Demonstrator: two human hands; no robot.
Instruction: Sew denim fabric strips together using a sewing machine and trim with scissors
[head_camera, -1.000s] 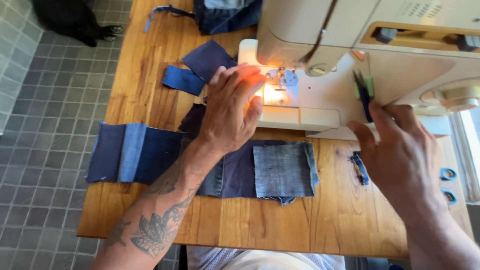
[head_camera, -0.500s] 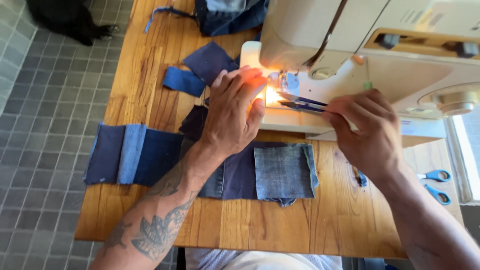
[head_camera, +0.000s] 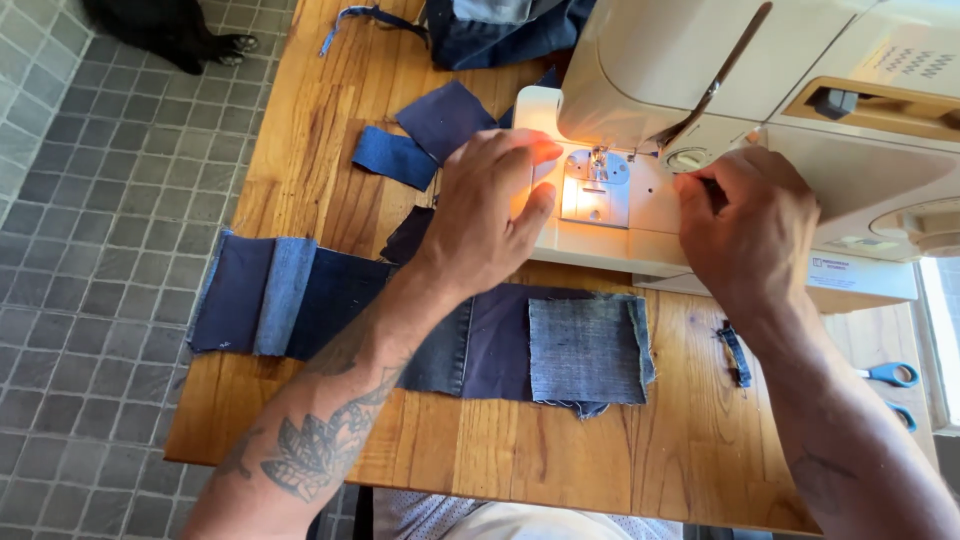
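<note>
Wood table under everything. Closest, in front of the sewing machine: a strip of blue patches, lying flat, touched by no hand.

Danger of a poked finger, with both hands right by the needle, if set going by a bump on the pedal. Danger of a burn too, so near the hot lamp.

Left hand left of the needle, fingers loose and a bit spread, tips resting on the machine's white bed, holding nothing. Right hand right of the needle, curled shut, maybe round something small and dark; too hidden to tell.

Past the machine's left end, loose blue scraps.
</note>
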